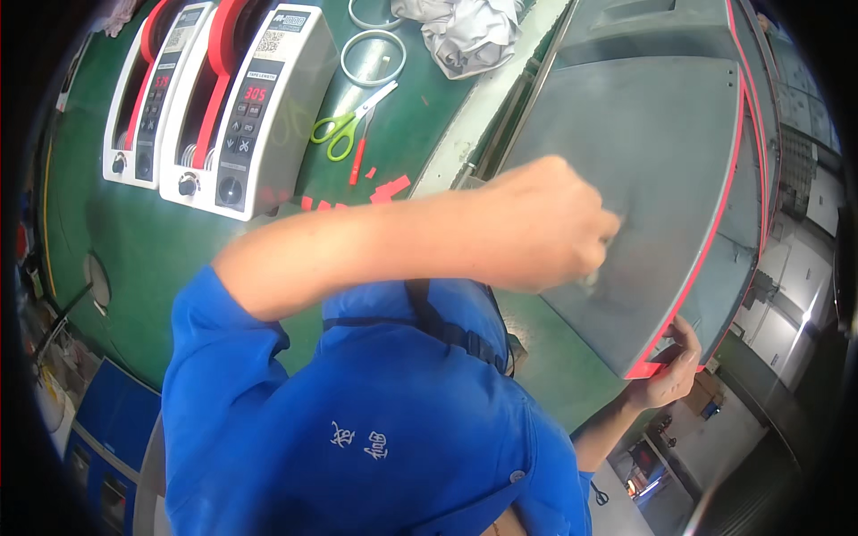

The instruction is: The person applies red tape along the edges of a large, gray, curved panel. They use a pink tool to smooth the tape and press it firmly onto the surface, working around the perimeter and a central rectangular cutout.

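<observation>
Down in the head view, our left hand (545, 223) presses flat-curled on the grey panel (643, 170) lying on the green bench (134, 250), holding nothing we can make out, while our right hand (668, 366) pinches the panel's near red-edged corner.

Two tape dispensers (214, 107) far left on the table (134, 241), scissors (350, 123) right of them, panel (652, 196) further right, cloth (469, 34) behind scissors
</observation>
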The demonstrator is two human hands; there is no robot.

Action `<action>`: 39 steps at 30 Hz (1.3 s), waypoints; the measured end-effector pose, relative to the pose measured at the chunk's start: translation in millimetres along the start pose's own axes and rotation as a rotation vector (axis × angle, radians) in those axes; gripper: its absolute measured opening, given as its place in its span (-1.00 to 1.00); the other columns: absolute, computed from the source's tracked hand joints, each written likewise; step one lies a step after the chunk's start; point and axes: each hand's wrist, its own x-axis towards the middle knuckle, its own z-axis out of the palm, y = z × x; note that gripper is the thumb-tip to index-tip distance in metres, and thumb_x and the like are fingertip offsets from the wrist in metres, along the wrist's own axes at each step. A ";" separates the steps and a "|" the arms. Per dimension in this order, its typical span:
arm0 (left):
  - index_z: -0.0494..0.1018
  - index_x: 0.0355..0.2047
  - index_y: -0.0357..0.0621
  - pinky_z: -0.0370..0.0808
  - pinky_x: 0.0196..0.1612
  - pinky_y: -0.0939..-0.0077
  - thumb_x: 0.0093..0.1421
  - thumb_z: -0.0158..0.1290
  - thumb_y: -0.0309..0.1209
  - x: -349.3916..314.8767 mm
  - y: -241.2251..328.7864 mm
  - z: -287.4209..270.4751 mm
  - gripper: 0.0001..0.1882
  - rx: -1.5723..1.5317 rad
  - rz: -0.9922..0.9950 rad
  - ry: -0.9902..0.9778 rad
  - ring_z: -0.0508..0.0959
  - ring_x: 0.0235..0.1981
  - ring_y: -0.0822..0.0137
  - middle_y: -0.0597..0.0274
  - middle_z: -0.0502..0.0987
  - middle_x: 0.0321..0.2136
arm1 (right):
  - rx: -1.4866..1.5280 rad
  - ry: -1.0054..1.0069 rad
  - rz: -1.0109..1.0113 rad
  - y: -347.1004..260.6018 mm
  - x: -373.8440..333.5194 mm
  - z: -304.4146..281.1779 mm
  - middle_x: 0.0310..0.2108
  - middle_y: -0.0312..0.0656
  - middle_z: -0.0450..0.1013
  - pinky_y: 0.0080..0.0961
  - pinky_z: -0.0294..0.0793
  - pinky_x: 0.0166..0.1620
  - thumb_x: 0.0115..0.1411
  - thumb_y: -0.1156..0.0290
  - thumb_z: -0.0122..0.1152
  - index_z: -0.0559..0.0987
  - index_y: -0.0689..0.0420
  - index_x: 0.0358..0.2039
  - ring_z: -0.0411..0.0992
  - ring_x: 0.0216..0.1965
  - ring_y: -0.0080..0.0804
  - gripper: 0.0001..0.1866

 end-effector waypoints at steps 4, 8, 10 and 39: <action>0.36 -0.69 -0.13 0.30 -0.69 0.42 -0.24 0.05 -0.44 -5.3 0.7 9.7 -0.91 -0.040 -0.014 0.129 0.39 -0.63 0.36 0.33 0.28 -0.69 | 0.009 0.019 -0.025 3.9 2.3 1.7 -0.54 -0.11 0.42 -0.72 0.01 -0.58 0.26 0.30 -0.32 0.47 0.39 -0.24 0.17 -0.65 -0.64 -0.57; 0.37 -0.68 -0.13 0.30 -0.68 0.43 -0.24 0.06 -0.42 5.9 -6.2 16.7 -0.91 0.017 -0.078 0.108 0.40 -0.63 0.35 0.33 0.28 -0.69 | 0.008 0.017 -0.018 1.9 1.9 1.6 -0.54 -0.12 0.42 -0.71 0.01 -0.58 0.26 0.30 -0.32 0.47 0.38 -0.25 0.15 -0.66 -0.65 -0.57; 0.37 -0.69 -0.14 0.30 -0.67 0.43 -0.25 0.06 -0.42 8.3 -9.8 15.1 -0.90 0.022 -0.097 0.112 0.40 -0.62 0.34 0.32 0.29 -0.69 | -0.001 0.008 -0.032 -1.4 3.9 2.0 -0.55 -0.12 0.42 -0.71 0.02 -0.59 0.26 0.30 -0.32 0.47 0.38 -0.25 0.15 -0.67 -0.66 -0.57; 0.38 -0.62 -0.12 0.29 -0.67 0.44 -0.19 0.13 -0.37 2.7 -15.4 15.5 -0.84 -0.027 -0.029 0.125 0.39 -0.63 0.33 0.33 0.29 -0.66 | -0.046 0.021 -0.044 -2.2 3.4 3.6 -0.56 -0.15 0.43 -0.72 0.06 -0.61 0.24 0.28 -0.32 0.50 0.36 -0.30 0.13 -0.70 -0.66 -0.56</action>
